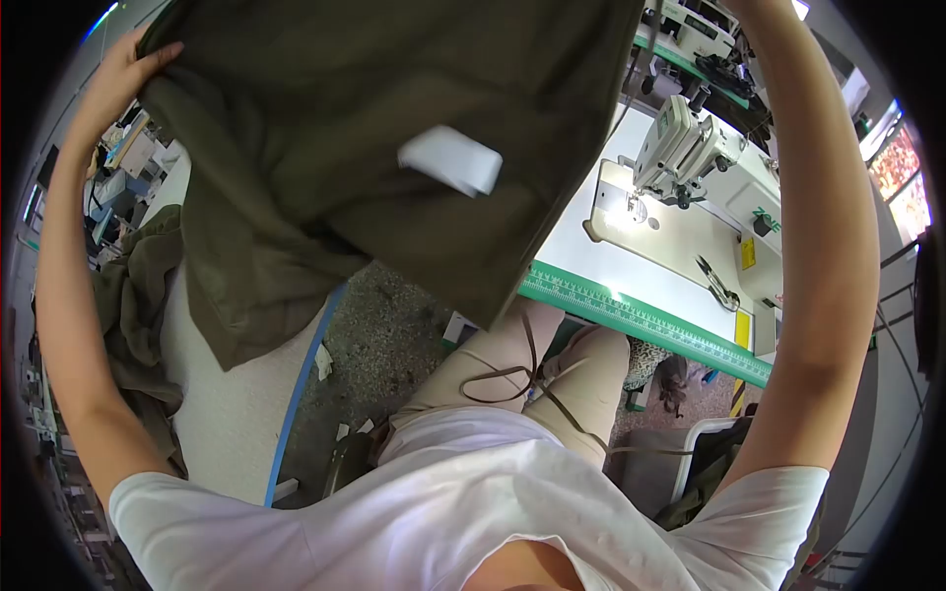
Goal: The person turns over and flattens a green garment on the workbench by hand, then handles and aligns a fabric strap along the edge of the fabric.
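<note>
Overhead, I hold an olive-green garment [394, 118] spread out in front of me with both arms raised. My left hand [128, 69] is closed on its upper corner, thumb over the cloth edge. My right hand is out of sight past the top of the view, so I cannot tell how it grips; only that forearm shows. A white label [451, 160] sits on the cloth near its middle. The garment hangs above the gap between two tables, its lower edge over the near edge of the sewing table [641, 281], which has a green ruler strip [641, 320] along that edge. A sewing machine [705, 163] stands toward the table's far side, with small snips [717, 284] lying just beside it. More olive fabric [138, 315] is heaped on the white table to my left.
</note>
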A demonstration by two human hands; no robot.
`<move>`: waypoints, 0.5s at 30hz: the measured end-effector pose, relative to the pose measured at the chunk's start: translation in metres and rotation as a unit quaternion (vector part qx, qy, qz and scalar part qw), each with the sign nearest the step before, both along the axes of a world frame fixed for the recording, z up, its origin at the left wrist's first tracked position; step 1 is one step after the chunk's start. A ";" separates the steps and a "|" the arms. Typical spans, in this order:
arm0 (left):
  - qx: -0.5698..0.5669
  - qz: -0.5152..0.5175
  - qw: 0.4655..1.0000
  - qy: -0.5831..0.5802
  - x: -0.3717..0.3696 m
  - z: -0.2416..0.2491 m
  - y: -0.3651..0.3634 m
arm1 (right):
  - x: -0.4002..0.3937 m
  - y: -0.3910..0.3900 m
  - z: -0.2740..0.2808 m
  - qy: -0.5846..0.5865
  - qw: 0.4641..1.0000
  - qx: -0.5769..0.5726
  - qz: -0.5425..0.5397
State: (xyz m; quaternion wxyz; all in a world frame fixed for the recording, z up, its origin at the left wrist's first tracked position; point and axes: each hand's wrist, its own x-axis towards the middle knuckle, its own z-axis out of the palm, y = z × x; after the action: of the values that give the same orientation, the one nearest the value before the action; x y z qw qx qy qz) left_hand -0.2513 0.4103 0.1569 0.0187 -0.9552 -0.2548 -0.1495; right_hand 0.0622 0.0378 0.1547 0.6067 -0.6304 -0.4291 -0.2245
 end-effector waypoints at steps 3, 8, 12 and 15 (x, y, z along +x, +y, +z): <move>0.220 -0.069 0.956 -0.181 -0.006 -0.011 0.008 | -0.025 -0.002 -0.007 0.005 0.999 -0.007 0.035; 0.344 -0.088 0.894 -0.271 0.026 0.026 -0.028 | -0.082 -0.004 -0.021 0.042 0.986 0.013 0.160; 0.378 -0.158 0.859 -0.305 0.089 0.055 -0.068 | -0.074 -0.003 -0.053 0.128 0.927 0.022 0.352; 0.383 -0.232 0.840 -0.306 0.167 0.056 -0.101 | -0.095 -0.019 -0.116 0.228 0.903 0.069 0.358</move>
State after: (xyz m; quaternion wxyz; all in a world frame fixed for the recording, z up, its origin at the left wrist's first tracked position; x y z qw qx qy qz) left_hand -0.0844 0.3093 0.2126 0.2691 -0.8084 0.0596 -0.5202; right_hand -0.0324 0.0189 0.0387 0.7693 -0.4251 -0.4592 0.1290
